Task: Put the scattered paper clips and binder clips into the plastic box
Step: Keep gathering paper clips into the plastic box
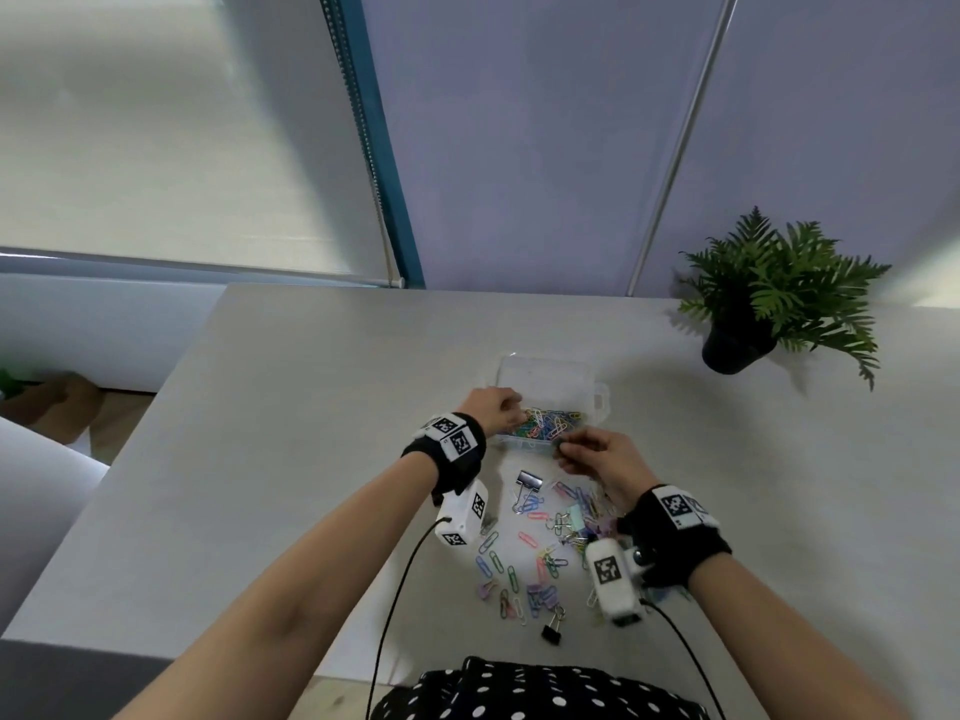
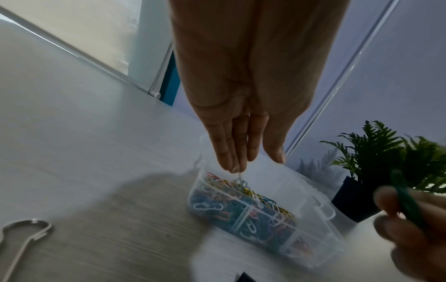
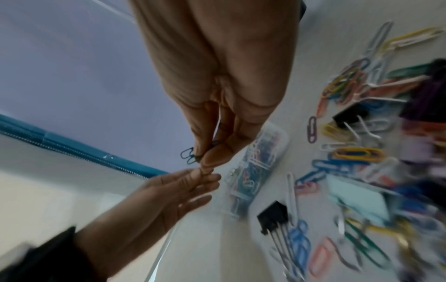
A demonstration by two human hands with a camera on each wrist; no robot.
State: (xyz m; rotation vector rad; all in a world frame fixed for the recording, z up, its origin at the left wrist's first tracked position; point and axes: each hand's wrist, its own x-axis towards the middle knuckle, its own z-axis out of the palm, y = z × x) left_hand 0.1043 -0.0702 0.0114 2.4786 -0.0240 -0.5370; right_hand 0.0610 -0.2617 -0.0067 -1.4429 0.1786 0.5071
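The step in hand is loading. The plastic box stands open on the bench, already holding many paper clips. The left hand hovers over it, fingers extended, a pale clip at their tips. The right hand pinches dark green paper clips just beside the box's near rim. Next move, by judgement: carry these over the rim and let go, then return for the scattered clips and binder clips.

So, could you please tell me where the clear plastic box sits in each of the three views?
Head view: plastic box lies mid-table, just beyond both hands, lid open behind it.
Left wrist view: box sits lower centre-right, under the left hand's fingertips.
Right wrist view: box is centre, blurred, right of the right hand's fingertips.
Shared landmark: the colourful paper clips heaped inside the box.
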